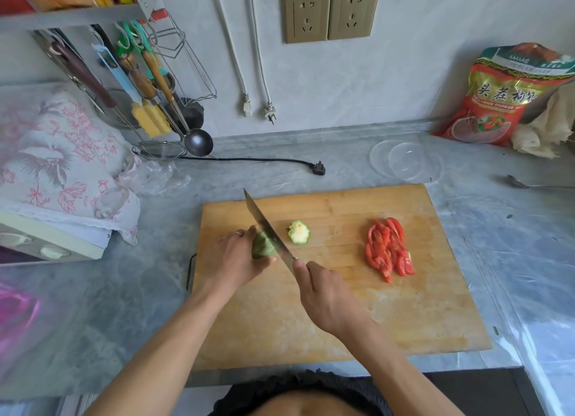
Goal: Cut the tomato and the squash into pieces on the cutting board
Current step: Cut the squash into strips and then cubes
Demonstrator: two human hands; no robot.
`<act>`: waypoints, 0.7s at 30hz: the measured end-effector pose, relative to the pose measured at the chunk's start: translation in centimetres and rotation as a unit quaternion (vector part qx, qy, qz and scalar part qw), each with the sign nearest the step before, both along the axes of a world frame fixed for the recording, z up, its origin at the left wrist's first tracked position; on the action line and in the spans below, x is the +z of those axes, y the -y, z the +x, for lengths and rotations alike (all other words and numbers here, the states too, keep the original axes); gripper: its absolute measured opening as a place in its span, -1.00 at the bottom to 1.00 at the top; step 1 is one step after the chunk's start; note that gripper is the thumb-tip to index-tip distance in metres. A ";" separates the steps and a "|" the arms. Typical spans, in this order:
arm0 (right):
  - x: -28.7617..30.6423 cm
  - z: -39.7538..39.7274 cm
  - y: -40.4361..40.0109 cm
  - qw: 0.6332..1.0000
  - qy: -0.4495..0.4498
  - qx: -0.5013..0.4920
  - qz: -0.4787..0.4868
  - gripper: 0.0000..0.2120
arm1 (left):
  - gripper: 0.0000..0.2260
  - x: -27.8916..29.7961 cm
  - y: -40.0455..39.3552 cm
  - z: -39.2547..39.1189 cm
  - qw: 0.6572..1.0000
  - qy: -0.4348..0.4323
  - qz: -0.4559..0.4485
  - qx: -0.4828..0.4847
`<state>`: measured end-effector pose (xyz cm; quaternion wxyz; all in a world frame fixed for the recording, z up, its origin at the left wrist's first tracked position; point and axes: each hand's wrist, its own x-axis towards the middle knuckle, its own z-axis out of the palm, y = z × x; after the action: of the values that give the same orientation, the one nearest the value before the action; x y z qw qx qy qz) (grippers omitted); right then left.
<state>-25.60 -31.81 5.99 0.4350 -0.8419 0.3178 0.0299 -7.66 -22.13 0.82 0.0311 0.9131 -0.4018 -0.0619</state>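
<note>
Cutting board: wooden, lying on the grey counter in the lower middle of the frame.
Squash: green, on the left part of the board, mostly covered by the left hand.
Left hand: fingers curled over the squash, gripping it against the board; ring on one finger.
Knife: blade slanting from upper left to lower right, lying against the right side of the squash, tip toward the far edge of the board.
Right hand: wrapped round the knife handle, forefinger stretched toward the blade.
Squash slice: cut end piece, pale inside with green rim, flat on the board just right of the blade, apart from it.
Tomato pieces: red wedges in a tight row on the right part of the board, well apart from the squash.
Clear lid: on the counter beyond the board, upper right.
Red bag: leaning on the wall, far right.
Ladle: hanging with other utensils, upper left.
Black plug: on the counter behind the board.
</note>
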 end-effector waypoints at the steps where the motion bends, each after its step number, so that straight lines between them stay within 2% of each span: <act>1: 0.0 0.1 -0.3 0.999 0.036 -0.018 -0.013 -0.65 | -0.37 0.1 0.0 -0.1 1.000 0.003 0.001 0.000; 3: -0.3 0.2 -0.4 0.996 0.062 -0.025 0.055 -0.80 | -0.38 0.1 0.1 -0.1 1.000 -0.001 -0.001 0.006; 7: -0.6 0.5 -0.3 0.998 0.070 0.006 0.004 -0.58 | -0.36 0.0 0.1 -0.5 1.000 0.011 -0.007 0.014; 11: -0.9 0.9 -0.3 0.997 0.058 0.029 -0.043 -0.50 | -0.39 -0.3 0.0 -1.0 0.999 0.042 -0.008 0.022; 14: -1.4 1.5 -0.2 0.996 0.040 0.064 -0.049 -0.23 | -0.43 -0.4 0.1 -1.4 0.998 0.057 -0.008 0.027; 15: -1.6 1.8 -0.1 0.997 0.022 0.064 -0.046 -0.22 | -0.45 -0.5 0.1 -1.5 0.998 0.057 -0.012 0.025; 18: -1.9 2.6 0.3 0.997 -0.056 0.050 -0.017 -0.50 | -0.50 -0.9 0.1 -1.6 0.998 0.051 -0.013 0.028; 21: -2.1 3.1 0.2 0.998 -0.052 0.035 -0.001 -0.55 | -0.49 -1.0 0.2 -1.7 0.998 0.065 -0.012 0.024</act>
<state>-22.53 -32.03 3.93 0.4154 -0.8505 0.3101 0.0884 -9.34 -22.31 -0.19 0.0178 0.9241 -0.3816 0.0031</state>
